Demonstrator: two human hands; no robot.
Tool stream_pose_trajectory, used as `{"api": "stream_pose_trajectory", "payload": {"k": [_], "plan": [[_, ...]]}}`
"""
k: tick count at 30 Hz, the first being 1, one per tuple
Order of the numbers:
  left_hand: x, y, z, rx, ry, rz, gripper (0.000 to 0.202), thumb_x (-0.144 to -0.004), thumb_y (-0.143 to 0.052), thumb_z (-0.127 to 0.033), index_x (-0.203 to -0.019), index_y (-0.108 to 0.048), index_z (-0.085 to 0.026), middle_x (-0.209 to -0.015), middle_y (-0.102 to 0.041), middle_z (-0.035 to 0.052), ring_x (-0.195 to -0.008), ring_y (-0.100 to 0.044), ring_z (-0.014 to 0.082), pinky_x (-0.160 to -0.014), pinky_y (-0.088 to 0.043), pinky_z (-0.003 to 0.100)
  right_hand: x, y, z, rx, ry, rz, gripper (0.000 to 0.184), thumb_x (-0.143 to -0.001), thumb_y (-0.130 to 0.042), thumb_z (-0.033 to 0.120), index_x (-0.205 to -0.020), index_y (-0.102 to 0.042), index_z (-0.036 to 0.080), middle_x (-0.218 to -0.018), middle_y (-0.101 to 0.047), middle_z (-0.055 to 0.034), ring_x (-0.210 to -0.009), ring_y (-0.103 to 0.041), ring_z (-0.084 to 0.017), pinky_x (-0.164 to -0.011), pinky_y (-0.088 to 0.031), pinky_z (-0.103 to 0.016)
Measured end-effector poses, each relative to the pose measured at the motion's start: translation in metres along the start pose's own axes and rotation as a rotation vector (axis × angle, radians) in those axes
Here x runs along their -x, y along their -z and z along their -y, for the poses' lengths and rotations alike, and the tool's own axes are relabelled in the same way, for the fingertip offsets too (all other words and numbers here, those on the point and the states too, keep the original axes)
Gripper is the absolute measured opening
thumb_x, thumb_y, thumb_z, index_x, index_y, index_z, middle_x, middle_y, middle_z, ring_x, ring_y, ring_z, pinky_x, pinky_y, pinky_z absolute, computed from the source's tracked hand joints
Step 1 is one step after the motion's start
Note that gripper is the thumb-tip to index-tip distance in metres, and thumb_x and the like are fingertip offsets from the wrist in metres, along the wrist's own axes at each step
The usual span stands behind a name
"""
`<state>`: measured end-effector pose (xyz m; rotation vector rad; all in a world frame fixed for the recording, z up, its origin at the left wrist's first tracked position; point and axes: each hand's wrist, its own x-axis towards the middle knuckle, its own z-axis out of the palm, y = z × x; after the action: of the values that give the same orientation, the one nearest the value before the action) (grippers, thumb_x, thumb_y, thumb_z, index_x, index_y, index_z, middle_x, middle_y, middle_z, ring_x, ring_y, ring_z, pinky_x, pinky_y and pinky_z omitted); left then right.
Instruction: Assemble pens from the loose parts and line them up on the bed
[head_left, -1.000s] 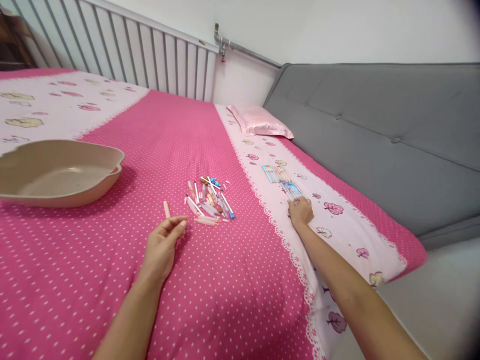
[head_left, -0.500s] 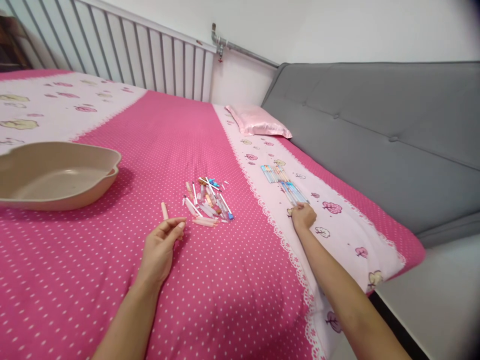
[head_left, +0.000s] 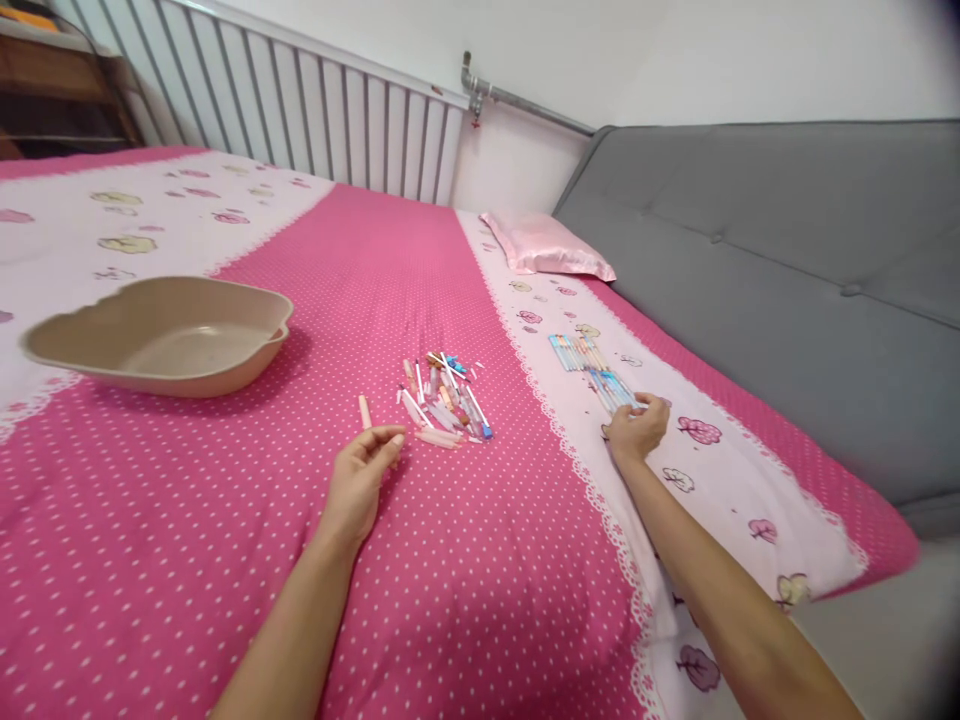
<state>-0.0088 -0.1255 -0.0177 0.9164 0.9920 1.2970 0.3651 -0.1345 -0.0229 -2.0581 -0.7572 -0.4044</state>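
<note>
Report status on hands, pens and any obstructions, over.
Left hand beside the loose pen pile, grip unclear. Right hand at the near end of the lower pen row. Tan basin left, apart from both hands.

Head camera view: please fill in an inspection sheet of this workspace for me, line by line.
Surface: pink dotted bedsheet with white tree-printed bands.
Job's things: loose pile of slim pink, white and blue pen-like sticks; two adjoining rows of slim blue and pale sticks on a white band; single pale peach stick behind the left hand.
Clutter: shallow beige basin at left; shiny pink pillow farther back.
Hands: left has fingertips close together, grip unclear; right hand is at the nearer row's end, contact unclear.
Cables: nothing seen for certain.
Surroundings: grey padded headboard, white slatted panel, grey metal pipe.
</note>
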Motion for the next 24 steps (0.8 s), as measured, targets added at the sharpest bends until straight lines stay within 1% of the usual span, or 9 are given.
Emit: {"api": "stream_pose_trajectory", "payload": {"k": [3, 5, 7, 9, 12, 15, 18, 21, 24], "plan": [[0.001, 0.000, 0.001, -0.028, -0.014, 0.002, 0.032, -0.056, -0.079, -0.035, -0.079, -0.069, -0.015, -0.064, -0.060, -0.0013, -0.057, -0.048, 0.0078, -0.058, -0.038, 0.020, 0.003, -0.004, 0.049, -0.067, 0.133, 0.133, 0.032, -0.077, -0.041, 0.011, -0.107, -0.052, 0.010, -0.109, -0.057, -0.0152, -0.085, -0.057, -0.020, -0.084, -0.043, -0.035], [0.001, 0.000, 0.001, -0.036, -0.016, -0.004, 0.032, -0.056, -0.079, -0.035, -0.079, -0.069, -0.015, -0.064, -0.060, -0.0011, -0.057, -0.047, 0.0082, -0.057, -0.038, 0.020, 0.008, -0.009, 0.088, -0.110, 0.237, 0.305, 0.030, -0.079, -0.048, 0.019, -0.108, -0.055, 0.012, -0.106, -0.062, -0.0113, -0.078, -0.060, -0.017, -0.080, -0.045, -0.033], [0.000, 0.000, 0.002, -0.044, -0.013, -0.010, 0.033, -0.056, -0.079, -0.036, -0.079, -0.068, -0.015, -0.064, -0.060, -0.0010, -0.056, -0.047, 0.0085, -0.057, -0.038, 0.021, 0.018, -0.012, 0.125, -0.127, 0.335, 0.517, 0.036, -0.076, -0.059, 0.029, -0.108, -0.058, 0.014, -0.106, -0.065, -0.0093, -0.074, -0.061, -0.016, -0.077, -0.047, -0.030], [0.001, 0.000, 0.002, -0.054, -0.006, -0.014, 0.032, -0.056, -0.078, -0.036, -0.078, -0.068, -0.015, -0.064, -0.061, -0.0009, -0.056, -0.047, 0.0087, -0.056, -0.038, 0.021, 0.031, -0.013, 0.157, -0.115, 0.428, 0.702, 0.040, -0.070, -0.068, 0.034, -0.106, -0.063, 0.016, -0.108, -0.066, -0.0088, -0.082, -0.063, -0.018, -0.078, -0.047, -0.029], [0.002, 0.000, 0.001, -0.072, -0.001, -0.016, 0.030, -0.058, -0.077, -0.036, -0.078, -0.069, -0.015, -0.065, -0.062, -0.0003, -0.056, -0.048, 0.0090, -0.058, -0.038, 0.021, 0.056, -0.009, 0.188, -0.072, 0.504, 0.862, 0.041, -0.072, -0.068, 0.031, -0.110, -0.064, 0.017, -0.113, -0.066, -0.0104, -0.095, -0.062, -0.021, -0.084, -0.044, -0.030], [0.004, -0.001, 0.000, -0.096, -0.012, -0.020, 0.028, -0.059, -0.076, -0.035, -0.078, -0.069, -0.015, -0.067, -0.063, 0.0006, -0.058, -0.050, 0.0098, -0.060, -0.039, 0.022, 0.079, -0.005, 0.197, -0.019, 0.506, 0.926, 0.032, -0.077, -0.061, 0.021, -0.109, -0.066, 0.019, -0.108, -0.068, -0.0098, -0.098, -0.062, -0.023, -0.083, -0.044, -0.030], [0.006, -0.002, 0.000, -0.115, -0.018, -0.021, 0.025, -0.060, -0.075, -0.033, -0.078, -0.070, -0.016, -0.069, -0.064, 0.0015, -0.061, -0.051, 0.0108, -0.062, -0.040, 0.023, 0.091, -0.008, 0.191, 0.018, 0.473, 0.965, 0.026, -0.079, -0.057, 0.019, -0.103, -0.068, 0.019, -0.102, -0.070, -0.0102, -0.097, -0.063, -0.023, -0.078, -0.044, -0.029], [0.006, -0.003, 0.000, -0.134, -0.013, -0.020, 0.023, -0.062, -0.075, -0.031, -0.079, -0.070, -0.016, -0.073, -0.065, 0.0022, -0.063, -0.053, 0.0110, -0.063, -0.041, 0.023, 0.092, -0.015, 0.181, -0.010, 0.454, 1.050, 0.019, -0.080, -0.057, 0.019, -0.095, -0.069, 0.020, -0.090, -0.072, -0.0055, -0.083, -0.066, -0.018, -0.069, -0.045, -0.023], [0.006, -0.003, 0.002, -0.155, -0.007, -0.023, 0.024, -0.063, -0.075, -0.031, -0.080, -0.070, -0.016, -0.073, -0.065, 0.0023, -0.063, -0.053, 0.0109, -0.063, -0.041, 0.022, 0.087, -0.020, 0.176, -0.068, 0.454, 1.140, 0.019, -0.080, -0.057, 0.017, -0.095, -0.069, 0.020, -0.084, -0.073, -0.0009, -0.070, -0.066, -0.012, -0.062, -0.044, -0.018]]}}
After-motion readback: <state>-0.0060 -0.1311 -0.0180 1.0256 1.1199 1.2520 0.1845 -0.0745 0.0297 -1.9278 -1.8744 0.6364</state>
